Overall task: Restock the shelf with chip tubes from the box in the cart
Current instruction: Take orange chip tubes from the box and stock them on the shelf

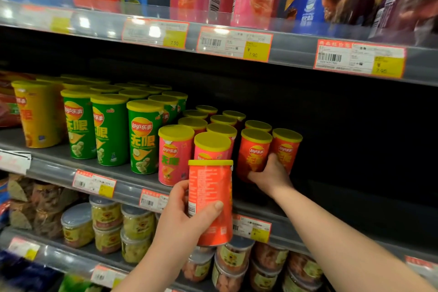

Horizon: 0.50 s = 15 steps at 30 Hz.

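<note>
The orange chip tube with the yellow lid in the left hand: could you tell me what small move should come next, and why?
Probably the right hand should release the orange yellow-lidded tube it grips on the grey metal shelf, since that tube stands upright in the front row; that frees room for the left hand to shelve its held orange tube.

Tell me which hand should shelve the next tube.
Left, probably: the left hand grips an orange tube upright in front of the shelf; the right hand is occupied, gripping a shelved orange tube.
</note>
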Each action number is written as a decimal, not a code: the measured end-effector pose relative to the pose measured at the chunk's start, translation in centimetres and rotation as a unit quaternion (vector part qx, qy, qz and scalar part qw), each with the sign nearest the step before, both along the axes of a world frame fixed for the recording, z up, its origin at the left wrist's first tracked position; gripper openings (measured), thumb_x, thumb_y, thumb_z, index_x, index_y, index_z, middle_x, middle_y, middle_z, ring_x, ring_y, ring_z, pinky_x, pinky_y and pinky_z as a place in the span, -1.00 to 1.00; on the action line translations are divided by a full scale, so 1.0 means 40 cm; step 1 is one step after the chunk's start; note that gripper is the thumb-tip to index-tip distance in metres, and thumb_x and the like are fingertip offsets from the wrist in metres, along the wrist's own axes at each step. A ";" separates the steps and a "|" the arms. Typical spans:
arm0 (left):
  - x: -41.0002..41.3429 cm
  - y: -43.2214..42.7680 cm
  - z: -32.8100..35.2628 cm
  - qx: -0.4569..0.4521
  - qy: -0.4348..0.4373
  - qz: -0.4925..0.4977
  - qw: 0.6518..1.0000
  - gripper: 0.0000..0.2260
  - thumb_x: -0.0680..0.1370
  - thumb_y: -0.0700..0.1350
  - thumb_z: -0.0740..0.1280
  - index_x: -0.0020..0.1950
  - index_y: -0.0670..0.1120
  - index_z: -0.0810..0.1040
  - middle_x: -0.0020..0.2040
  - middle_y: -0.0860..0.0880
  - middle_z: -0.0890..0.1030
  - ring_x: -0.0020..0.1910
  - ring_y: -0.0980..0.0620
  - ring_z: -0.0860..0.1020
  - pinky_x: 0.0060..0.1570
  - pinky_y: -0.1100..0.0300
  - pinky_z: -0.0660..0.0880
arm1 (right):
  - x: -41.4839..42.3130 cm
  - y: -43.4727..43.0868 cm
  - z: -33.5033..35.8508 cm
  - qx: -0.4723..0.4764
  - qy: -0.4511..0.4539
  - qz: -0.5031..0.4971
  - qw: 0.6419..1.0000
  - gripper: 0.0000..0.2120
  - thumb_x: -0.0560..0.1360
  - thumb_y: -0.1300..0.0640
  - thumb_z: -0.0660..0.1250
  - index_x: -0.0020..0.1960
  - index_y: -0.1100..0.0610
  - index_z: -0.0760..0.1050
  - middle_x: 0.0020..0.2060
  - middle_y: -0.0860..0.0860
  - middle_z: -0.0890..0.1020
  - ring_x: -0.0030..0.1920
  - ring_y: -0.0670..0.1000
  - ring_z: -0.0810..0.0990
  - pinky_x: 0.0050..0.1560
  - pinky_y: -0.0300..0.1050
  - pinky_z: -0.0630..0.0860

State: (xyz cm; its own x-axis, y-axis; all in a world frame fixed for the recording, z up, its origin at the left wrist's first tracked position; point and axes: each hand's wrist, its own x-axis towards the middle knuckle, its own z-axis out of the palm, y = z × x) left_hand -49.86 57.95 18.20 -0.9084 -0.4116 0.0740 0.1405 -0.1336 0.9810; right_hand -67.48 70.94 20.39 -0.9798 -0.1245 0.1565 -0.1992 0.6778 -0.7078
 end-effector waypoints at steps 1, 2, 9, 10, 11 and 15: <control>-0.001 0.003 0.001 0.000 0.000 -0.002 1.000 -0.44 0.12 0.13 0.53 0.07 0.17 0.44 -0.08 0.10 0.66 -0.06 0.08 0.64 0.03 -0.01 0.57 | 0.001 0.001 0.000 0.001 0.003 0.003 1.000 -0.45 0.41 0.06 0.46 0.27 0.12 0.28 0.19 0.11 0.50 0.20 0.16 0.50 0.09 -0.04 0.44; -0.002 0.006 0.002 -0.001 0.001 -0.005 1.000 -0.42 0.11 0.15 0.53 0.07 0.17 0.44 -0.09 0.11 0.67 -0.07 0.08 0.64 0.02 -0.01 0.57 | 0.001 0.005 -0.001 -0.002 0.002 0.008 1.000 -0.43 0.40 0.05 0.47 0.29 0.12 0.27 0.21 0.11 0.49 0.21 0.16 0.50 0.10 -0.04 0.44; -0.035 0.065 0.027 -0.032 0.021 -0.053 0.998 -0.43 0.10 0.18 0.51 0.06 0.18 0.43 -0.10 0.20 0.65 -0.10 0.17 0.64 0.02 0.02 0.58 | 0.041 0.081 0.027 -0.125 -0.014 0.072 0.989 -0.60 0.47 0.15 0.40 0.28 0.07 0.41 0.20 0.04 0.52 0.20 0.05 0.52 0.08 -0.17 0.46; -0.046 0.075 0.030 -0.042 0.022 -0.057 0.997 -0.41 0.09 0.22 0.50 0.06 0.18 0.44 -0.09 0.18 0.65 -0.09 0.17 0.64 0.05 -0.01 0.58 | 0.059 0.103 0.035 -0.153 -0.039 0.131 0.979 -0.67 0.48 0.23 0.37 0.22 0.07 0.45 0.16 0.04 0.56 0.18 0.06 0.54 0.05 -0.21 0.47; -0.055 0.086 0.034 -0.051 0.027 -0.061 0.996 -0.42 0.10 0.23 0.49 0.06 0.19 0.44 -0.08 0.18 0.65 -0.07 0.16 0.64 0.07 -0.02 0.57 | 0.079 0.128 0.042 -0.174 -0.072 0.202 0.961 -0.65 0.43 0.25 0.36 0.19 0.04 0.47 0.14 0.03 0.58 0.17 0.07 0.56 0.05 -0.21 0.50; -0.098 0.135 0.051 -0.086 0.059 -0.087 0.991 -0.53 0.19 0.18 0.48 0.05 0.27 0.44 -0.06 0.23 0.64 -0.06 0.21 0.62 0.07 0.03 0.58 | 0.139 0.196 0.049 -0.213 -0.208 0.359 0.884 -0.31 0.22 0.07 0.37 0.35 0.04 0.35 0.17 0.02 0.62 0.19 0.05 0.59 0.12 -0.07 0.56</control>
